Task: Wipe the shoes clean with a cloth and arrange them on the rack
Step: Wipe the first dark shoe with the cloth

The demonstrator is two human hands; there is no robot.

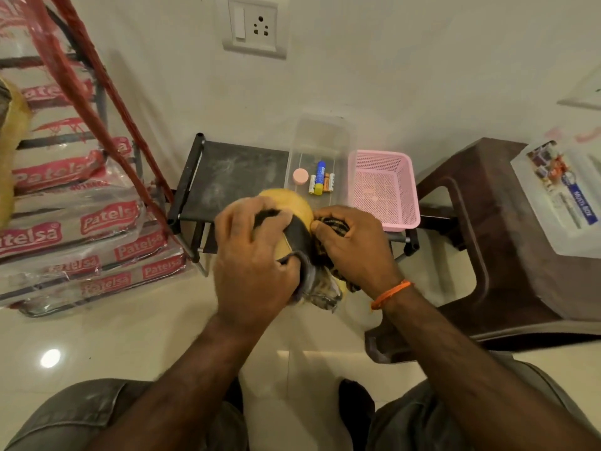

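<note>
Glossy cream floor tiles (97, 336) and a pale wall carrying one switch-and-socket plate (255, 25) form the setting, viewed from above over the person's two knees. One low black shoe rack (227, 172) stands against the wall; its dusty top shelf carries one clear plastic box (320, 141) and one pink mesh basket (383, 187), side by side. Inside the box lie one pink round cap (300, 176), one blue-and-yellow glue stick (320, 177) and what appear to be three small batteries (328, 183), the count uncertain. One dark brown plastic stool (481, 222) stands to the right with one white labelled box (562, 196) on it. At left, a stack of red-printed "Patelsa" packets (74, 222) sits behind a red-framed stand (94, 92).

One yellow-soled shoe (289, 198) with a dark strap is held in front of the rack, above the floor. The left hand (257, 252) grips the shoe, fingers curled over the strap and thumb hooked beneath. The right hand (351, 245), its wrist bearing one orange thread band (390, 292), has its fingers closed round one striped cloth (325, 288), pressing it against the shoe.
</note>
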